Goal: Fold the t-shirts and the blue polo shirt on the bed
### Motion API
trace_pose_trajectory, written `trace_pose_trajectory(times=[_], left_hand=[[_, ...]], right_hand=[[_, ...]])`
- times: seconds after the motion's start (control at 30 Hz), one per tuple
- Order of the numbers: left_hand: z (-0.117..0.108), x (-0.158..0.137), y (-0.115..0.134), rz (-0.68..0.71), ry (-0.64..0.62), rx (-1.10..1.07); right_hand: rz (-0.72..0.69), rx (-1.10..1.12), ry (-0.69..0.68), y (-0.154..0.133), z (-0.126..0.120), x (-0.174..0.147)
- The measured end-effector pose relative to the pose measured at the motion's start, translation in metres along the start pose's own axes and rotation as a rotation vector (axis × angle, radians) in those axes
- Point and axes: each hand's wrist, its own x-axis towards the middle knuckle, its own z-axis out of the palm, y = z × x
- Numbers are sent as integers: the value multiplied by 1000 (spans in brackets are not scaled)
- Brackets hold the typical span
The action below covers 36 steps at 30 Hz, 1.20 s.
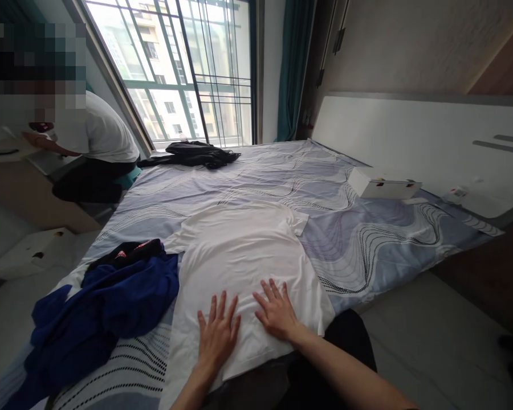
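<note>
A white T-shirt lies spread over the bed, its short sleeves toward the far side and its hem near me. My left hand rests flat on the lower part of the shirt with fingers spread. To the right of it, my right hand also presses flat on the fabric, fingers apart. Neither hand grips anything. Left of the shirt, and touching its sleeve, is a crumpled blue garment with a dark, red-marked piece at its top.
The bed has a patterned grey-blue sheet. A black garment lies at its far edge by the window. A white box stands near the headboard. At the left, a person in a white shirt sits at a desk.
</note>
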Motion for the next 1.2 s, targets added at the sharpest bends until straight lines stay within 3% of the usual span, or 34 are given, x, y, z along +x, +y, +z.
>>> trace_pose_trajectory(times=[0.1,0.2,0.27,0.33,0.43,0.57,0.67,0.77,0.87,0.93,1.0,1.1,1.2], left_hand=[[-10,-25,-15,-218,63,104],[-27,-44,-41,-455,142,201],[-37,-49,-50,-569,124,201],[-45,-48,-54,-614,25,122],[-52,-41,-62,-614,-153,-63],[-54,-44,-91,-665,-186,-201],[-49,-56,-112,-706,-233,-226],[-46,-55,-112,-688,-257,-87],[-48,-17,-83,-544,-47,112],[-49,32,-52,-363,108,33],[-45,92,-19,-163,179,-102],[-24,172,19,47,165,-219],[7,213,33,76,57,-197]], right_hand=[[302,-49,-42,20,4,-32],[636,-155,75,58,-10,-52],[808,-190,160,75,-23,-56],[919,-157,165,85,-34,-56],[892,-1,45,96,-45,-55],[810,131,22,123,-48,-69],[840,157,-31,140,-43,-84],[896,29,-48,138,-40,-82],[824,-142,49,110,-45,-42],[661,-129,96,79,-52,4],[487,-28,88,48,-56,59],[306,83,66,18,-55,142],[216,89,28,30,-46,204]])
